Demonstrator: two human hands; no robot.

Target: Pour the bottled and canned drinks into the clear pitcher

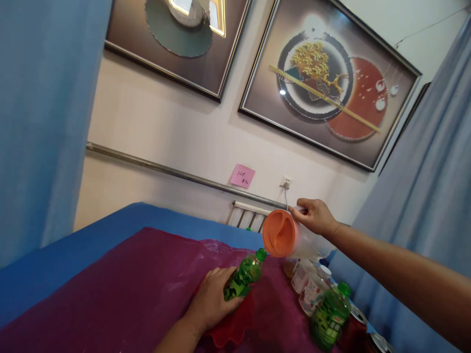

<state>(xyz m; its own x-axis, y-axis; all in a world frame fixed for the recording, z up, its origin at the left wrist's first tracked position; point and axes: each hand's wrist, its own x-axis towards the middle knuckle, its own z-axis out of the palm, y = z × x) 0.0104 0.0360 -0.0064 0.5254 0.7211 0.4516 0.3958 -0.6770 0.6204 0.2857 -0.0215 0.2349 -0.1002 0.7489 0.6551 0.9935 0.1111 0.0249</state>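
Note:
My left hand (211, 301) is wrapped round a green plastic bottle (244, 275) with a green cap, holding it tilted over a red scalloped dish (235, 326) on the magenta sheet. My right hand (312, 214) grips the handle of a clear jug with an orange lid (279, 233), raised and tipped sideways so the lid faces me, just above the bottle's cap.
A table covered in blue cloth (110, 230) with a magenta plastic sheet (128, 289) on top. At the right stand another green bottle (330, 314), a white-labelled bottle (311, 287) and cans (380, 343). Blue curtains hang on both sides; framed pictures are on the wall.

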